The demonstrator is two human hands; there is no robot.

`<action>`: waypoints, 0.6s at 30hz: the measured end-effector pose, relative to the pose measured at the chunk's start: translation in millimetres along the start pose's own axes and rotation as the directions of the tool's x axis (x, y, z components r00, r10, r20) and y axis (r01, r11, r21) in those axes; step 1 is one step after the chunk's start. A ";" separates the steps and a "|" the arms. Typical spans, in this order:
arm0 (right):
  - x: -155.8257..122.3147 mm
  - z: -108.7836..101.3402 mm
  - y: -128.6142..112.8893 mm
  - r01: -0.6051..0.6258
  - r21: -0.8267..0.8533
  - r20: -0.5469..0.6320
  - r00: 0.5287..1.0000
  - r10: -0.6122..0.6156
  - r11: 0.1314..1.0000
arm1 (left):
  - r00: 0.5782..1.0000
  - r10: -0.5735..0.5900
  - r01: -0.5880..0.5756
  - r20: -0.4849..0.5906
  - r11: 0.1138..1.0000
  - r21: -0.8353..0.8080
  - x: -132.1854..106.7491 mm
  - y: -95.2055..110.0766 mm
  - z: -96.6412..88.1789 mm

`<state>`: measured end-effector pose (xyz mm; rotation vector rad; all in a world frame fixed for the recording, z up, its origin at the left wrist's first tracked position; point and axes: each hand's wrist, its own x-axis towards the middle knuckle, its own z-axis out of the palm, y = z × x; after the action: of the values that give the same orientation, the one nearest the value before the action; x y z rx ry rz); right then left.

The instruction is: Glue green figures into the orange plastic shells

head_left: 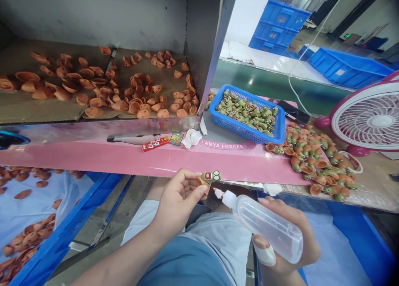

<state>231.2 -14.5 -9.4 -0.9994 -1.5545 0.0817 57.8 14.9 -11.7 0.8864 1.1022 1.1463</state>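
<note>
My left hand pinches a small green and orange toy piece between thumb and fingers, just below the pink table edge. My right hand is wrapped round a clear squeeze bottle. The bottle's white nozzle points up-left and nearly touches the underside of the toy piece. Both hands hover over my lap.
A blue basket of green pieces stands on the table. Beside it lies a heap of green and orange pieces. Orange shells cover a cardboard shelf. A white fan stands at right. Blue bins hold more orange shells at lower left.
</note>
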 end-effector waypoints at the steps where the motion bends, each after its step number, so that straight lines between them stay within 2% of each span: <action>1: 0.1 -0.3 -0.3 0.000 0.002 0.002 1.000 0.000 1.000 | 1.000 0.001 -0.001 0.002 1.000 0.002 -0.1 0.1 -0.1; 18: -2.1 0.1 -2.0 -0.047 0.013 0.019 0.999 0.046 0.999 | 1.000 0.016 -0.016 0.011 1.000 0.022 -1.2 -1.1 -0.4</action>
<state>229.8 -17.0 -10.0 -1.0268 -1.5462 0.1345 57.7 13.5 -12.5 0.9192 1.1030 1.1430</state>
